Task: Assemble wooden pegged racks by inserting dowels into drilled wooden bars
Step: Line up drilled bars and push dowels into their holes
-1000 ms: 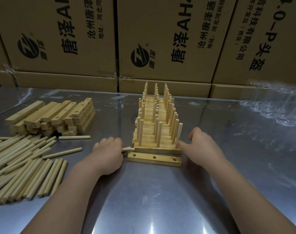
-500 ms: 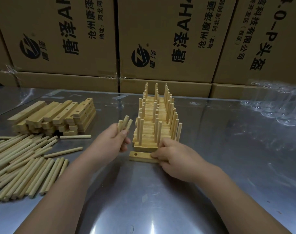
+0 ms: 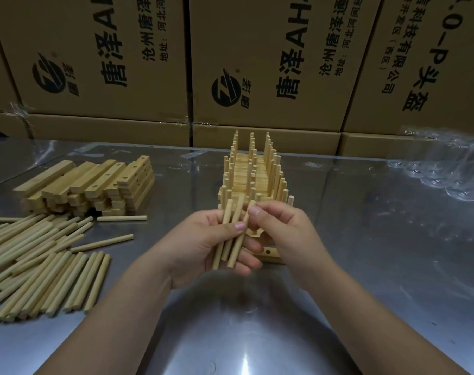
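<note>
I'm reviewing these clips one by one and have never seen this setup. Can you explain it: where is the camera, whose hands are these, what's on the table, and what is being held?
There is no machine. A person works with bare hands, and the single camera sits on their head, looking forward and down. The left hand grips three dowels upright, and the right hand pinches the top of one of them. Beneath the hands a drilled bar lies on the shiny metal table. Behind it stands a row of finished racks, pegs up. To the left are a stack of bars and loose dowels. Cardboard boxes line the back.
</note>
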